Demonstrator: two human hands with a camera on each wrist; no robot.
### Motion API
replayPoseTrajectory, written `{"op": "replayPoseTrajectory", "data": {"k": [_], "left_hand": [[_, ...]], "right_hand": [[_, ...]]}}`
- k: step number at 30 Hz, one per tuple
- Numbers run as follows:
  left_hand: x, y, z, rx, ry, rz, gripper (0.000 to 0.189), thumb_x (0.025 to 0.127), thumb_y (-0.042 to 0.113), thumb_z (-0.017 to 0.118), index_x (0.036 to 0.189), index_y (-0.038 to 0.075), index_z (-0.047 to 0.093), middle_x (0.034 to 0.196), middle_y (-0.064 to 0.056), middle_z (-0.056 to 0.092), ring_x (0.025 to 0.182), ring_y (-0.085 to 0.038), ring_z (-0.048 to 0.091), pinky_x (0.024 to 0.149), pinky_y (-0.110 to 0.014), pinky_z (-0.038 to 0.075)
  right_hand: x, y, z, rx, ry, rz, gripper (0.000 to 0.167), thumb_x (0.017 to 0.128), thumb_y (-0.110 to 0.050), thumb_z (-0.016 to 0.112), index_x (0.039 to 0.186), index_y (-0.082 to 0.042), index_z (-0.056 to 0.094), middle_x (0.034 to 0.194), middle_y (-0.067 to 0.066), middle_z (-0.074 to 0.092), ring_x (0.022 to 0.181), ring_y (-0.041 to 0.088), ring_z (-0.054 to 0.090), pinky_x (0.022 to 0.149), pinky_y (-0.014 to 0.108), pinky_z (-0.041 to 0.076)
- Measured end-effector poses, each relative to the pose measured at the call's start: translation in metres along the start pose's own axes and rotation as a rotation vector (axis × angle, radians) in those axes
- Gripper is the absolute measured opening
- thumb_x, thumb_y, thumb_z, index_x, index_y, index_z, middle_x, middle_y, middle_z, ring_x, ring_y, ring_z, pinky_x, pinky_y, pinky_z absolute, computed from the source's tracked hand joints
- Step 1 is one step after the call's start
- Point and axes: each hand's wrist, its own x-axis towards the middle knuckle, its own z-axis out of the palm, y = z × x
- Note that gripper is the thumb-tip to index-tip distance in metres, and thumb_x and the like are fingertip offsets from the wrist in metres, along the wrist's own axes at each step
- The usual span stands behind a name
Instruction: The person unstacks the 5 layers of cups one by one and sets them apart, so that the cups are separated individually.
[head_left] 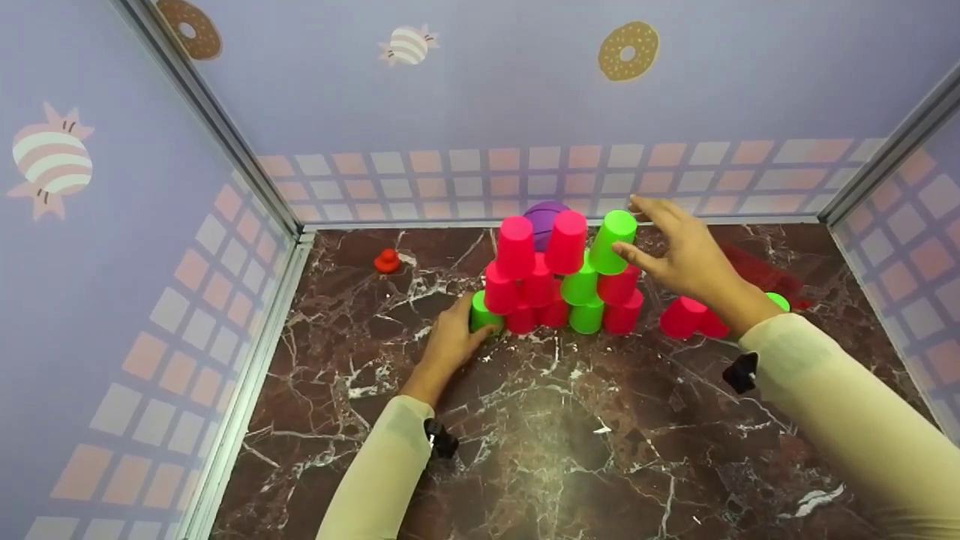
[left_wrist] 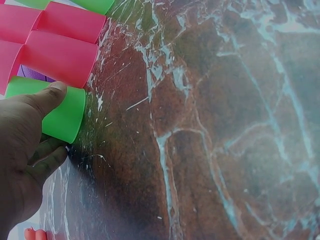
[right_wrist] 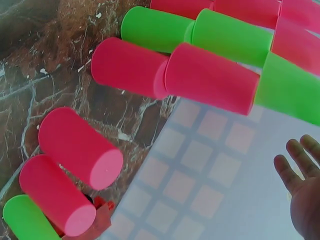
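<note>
Three cup tiers [head_left: 538, 279] stood stacked; loose cups [head_left: 682, 318] stood unstacked; left hand [head_left: 448, 336] gripped corner green cup [head_left: 484, 310]; right hand [head_left: 688, 253] spread wide beside top green cup [head_left: 613, 238].

Brown stone-patterned tabletop [head_left: 540, 450], white-veined. Directly on it: bottom row of five upturned tapered cups [head_left: 586, 319], two green, three pink; small red rounded figure [head_left: 387, 261], left; two pink cups [right_wrist: 80, 147], green cup [right_wrist: 27, 217], dark-red translucent item [head_left: 761, 274], right.

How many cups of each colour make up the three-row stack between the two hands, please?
Red cups: 8
Green cups: 4
Total: 12
</note>
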Motion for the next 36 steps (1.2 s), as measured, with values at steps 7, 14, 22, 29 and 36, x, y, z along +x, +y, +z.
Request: {"op": "replayPoseTrajectory", "data": {"k": [7,14,22,29,36], "left_hand": [[0.001,0.007,-0.005,-0.006,-0.005,-0.001,0.06,0.092,0.041,0.09,0.135,0.009,0.063,0.118,-0.014,0.078,0.1,-0.033,0.077,0.088,-0.053,0.061],[0.001,0.003,0.0,0.023,0.017,0.004,0.061,0.091,0.04,0.091,0.135,0.009,0.063,0.117,-0.016,0.078,0.098,-0.034,0.076,0.086,-0.052,0.061],[0.0,0.015,-0.007,0.003,-0.001,0.001,0.06,0.092,0.034,0.09,0.138,0.007,0.063,0.119,-0.018,0.077,0.101,-0.037,0.077,0.088,-0.056,0.061],[0.001,0.007,-0.006,0.003,-0.011,-0.016,0.064,0.092,0.04,0.09,0.139,0.008,0.061,0.12,-0.016,0.077,0.102,-0.036,0.076,0.09,-0.055,0.061],[0.001,0.027,-0.016,0.031,-0.056,-0.075,0.061,0.094,0.031,0.089,0.141,0.006,0.06,0.125,-0.02,0.077,0.106,-0.039,0.077,0.093,-0.059,0.06]], "right_hand": [[0.004,-0.002,0.012,0.014,0.016,-0.003,0.069,0.099,-0.024,0.086,0.155,0.003,0.057,0.14,0.024,0.071,0.117,0.043,0.074,0.103,0.058,0.061],[0.005,-0.004,0.01,0.017,0.017,0.004,0.062,0.101,-0.02,0.083,0.152,0.004,0.059,0.133,0.024,0.074,0.111,0.041,0.076,0.098,0.054,0.063],[-0.006,0.004,-0.013,0.001,0.049,0.036,0.06,0.102,-0.021,0.081,0.153,0.002,0.059,0.131,0.025,0.073,0.112,0.044,0.077,0.097,0.056,0.062],[-0.027,0.022,-0.033,-0.051,0.127,0.036,0.061,0.097,-0.017,0.086,0.15,0.001,0.062,0.127,0.03,0.075,0.104,0.05,0.079,0.088,0.006,0.053],[-0.056,0.041,-0.045,-0.083,0.163,0.05,0.058,0.097,-0.014,0.086,0.148,0.0,0.064,0.123,0.026,0.075,0.099,0.045,0.078,0.084,-0.005,0.037]]}}
